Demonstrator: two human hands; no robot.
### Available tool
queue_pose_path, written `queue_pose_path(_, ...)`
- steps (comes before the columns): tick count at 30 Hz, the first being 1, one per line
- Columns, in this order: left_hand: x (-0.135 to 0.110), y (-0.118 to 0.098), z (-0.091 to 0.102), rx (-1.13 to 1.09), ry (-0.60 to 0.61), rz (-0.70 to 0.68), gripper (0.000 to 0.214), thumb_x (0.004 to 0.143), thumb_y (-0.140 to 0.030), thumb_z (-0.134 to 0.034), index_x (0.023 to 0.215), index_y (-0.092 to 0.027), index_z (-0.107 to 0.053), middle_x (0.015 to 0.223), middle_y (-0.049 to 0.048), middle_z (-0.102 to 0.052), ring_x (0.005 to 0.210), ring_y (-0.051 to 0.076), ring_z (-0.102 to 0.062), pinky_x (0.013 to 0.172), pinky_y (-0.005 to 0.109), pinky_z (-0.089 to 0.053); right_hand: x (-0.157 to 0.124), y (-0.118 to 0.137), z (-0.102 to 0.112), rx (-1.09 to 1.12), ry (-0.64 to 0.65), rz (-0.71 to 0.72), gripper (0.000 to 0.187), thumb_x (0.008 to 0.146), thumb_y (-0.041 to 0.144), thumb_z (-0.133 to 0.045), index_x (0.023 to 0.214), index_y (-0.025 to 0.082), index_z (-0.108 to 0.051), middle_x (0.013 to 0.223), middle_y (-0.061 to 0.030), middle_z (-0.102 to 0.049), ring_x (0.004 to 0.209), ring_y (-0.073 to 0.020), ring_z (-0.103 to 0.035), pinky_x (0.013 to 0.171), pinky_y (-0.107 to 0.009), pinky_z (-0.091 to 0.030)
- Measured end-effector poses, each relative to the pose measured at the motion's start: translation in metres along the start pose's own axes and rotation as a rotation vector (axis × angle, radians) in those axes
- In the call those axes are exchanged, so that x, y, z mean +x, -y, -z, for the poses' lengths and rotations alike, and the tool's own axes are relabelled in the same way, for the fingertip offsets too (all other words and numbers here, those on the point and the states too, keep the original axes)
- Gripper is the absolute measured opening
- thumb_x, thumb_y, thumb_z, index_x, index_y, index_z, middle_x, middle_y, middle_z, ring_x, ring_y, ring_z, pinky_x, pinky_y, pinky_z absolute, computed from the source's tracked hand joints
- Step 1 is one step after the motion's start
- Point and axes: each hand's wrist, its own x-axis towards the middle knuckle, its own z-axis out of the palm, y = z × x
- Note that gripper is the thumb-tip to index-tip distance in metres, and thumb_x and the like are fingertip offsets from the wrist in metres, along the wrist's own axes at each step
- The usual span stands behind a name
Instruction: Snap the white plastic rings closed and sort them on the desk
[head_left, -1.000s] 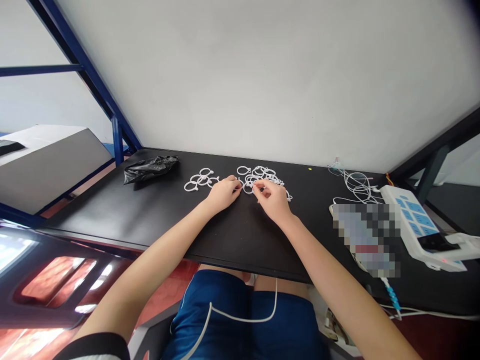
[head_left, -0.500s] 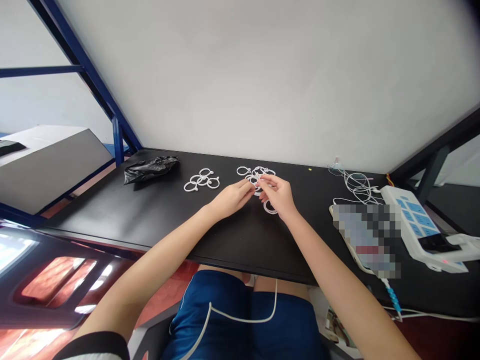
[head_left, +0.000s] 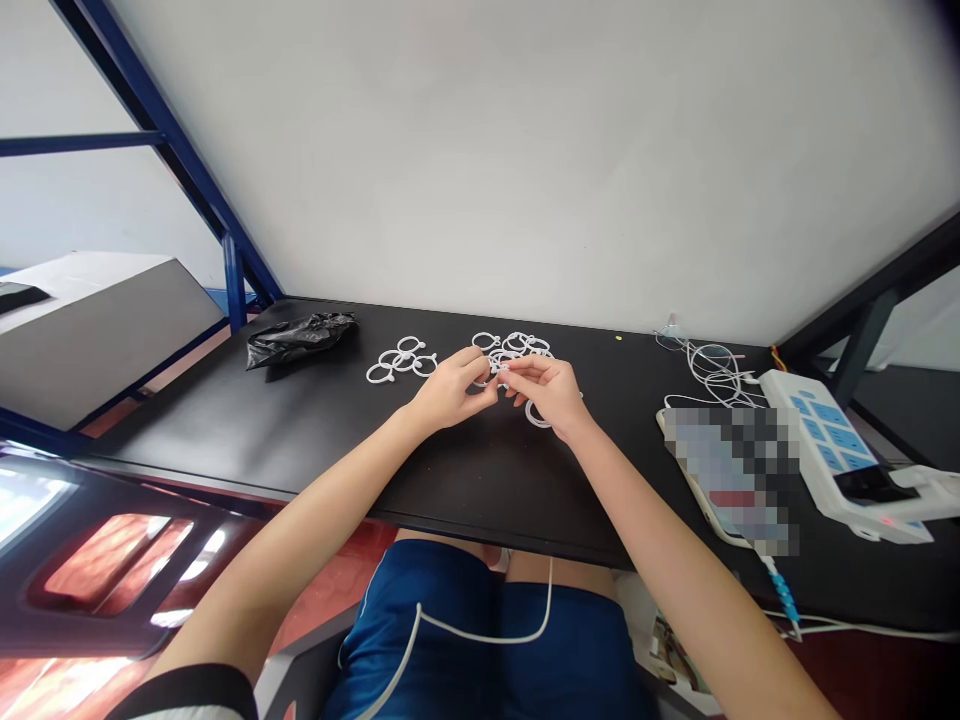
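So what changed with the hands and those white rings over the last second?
The left hand moved right and met the right hand above the black tabletop; both now pinch a thin white plastic ring in front of the loose pile of white rings. The smaller cluster of rings, the crumpled black plastic bag and the white power strip stayed put.

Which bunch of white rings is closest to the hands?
The bigger bunch in the middle: the left hand and right hand meet at its near edge. The smaller bunch lies apart on the left, nearer the black bag.
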Motion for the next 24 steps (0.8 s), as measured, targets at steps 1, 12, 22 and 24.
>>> queue_pose_path(1, 0.000, 0.000, 0.000, -0.008, -0.013, 0.000, 0.023, 0.091, -0.024, -0.046, 0.069, -0.021, -0.038, 0.072, 0.0015, -0.047, 0.068, 0.013, -0.044, 0.063, 0.027, -0.042, 0.000, -0.002, 0.000, -0.067, 0.005, 0.061, 0.030, 0.069, 0.045, -0.078, 0.082, 0.019, -0.072, 0.078, -0.0047, -0.072, 0.061, -0.0158, -0.064, 0.051, -0.028, -0.052)
queue_pose_path(12, -0.005, 0.004, -0.008, -0.066, -0.359, -0.058, 0.021, 0.096, -0.030, -0.047, 0.112, -0.017, -0.046, 0.114, 0.0131, -0.056, 0.077, 0.011, -0.058, 0.058, 0.022, -0.047, -0.007, -0.017, -0.011, -0.498, -0.028, 0.548, 0.020, 0.091, 0.037, -0.058, 0.087, 0.021, -0.070, 0.078, -0.0034, -0.071, 0.064, -0.0150, -0.064, 0.059, -0.028, -0.053)
queue_pose_path(22, -0.007, 0.013, -0.002, -0.039, -0.334, -0.180, 0.041, 0.099, -0.029, -0.030, 0.074, -0.015, -0.059, 0.058, 0.0010, -0.052, 0.048, 0.009, -0.041, 0.048, 0.023, -0.032, -0.011, -0.019, -0.015, -0.521, 0.055, 0.670, 0.015, 0.091, 0.032, -0.061, 0.087, 0.021, -0.070, 0.076, -0.0023, -0.069, 0.061, -0.0126, -0.060, 0.056, -0.026, -0.050)
queue_pose_path(24, -0.008, 0.016, -0.001, -0.040, -0.341, -0.198, 0.043, 0.099, -0.029, -0.028, 0.073, -0.015, -0.059, 0.057, 0.0010, -0.053, 0.048, 0.010, -0.042, 0.048, 0.023, -0.033, -0.011, -0.018, -0.014, -0.531, 0.103, 0.671, 0.016, 0.093, 0.031, -0.059, 0.091, 0.021, -0.071, 0.076, -0.0023, -0.069, 0.061, -0.0127, -0.060, 0.059, -0.027, -0.050)
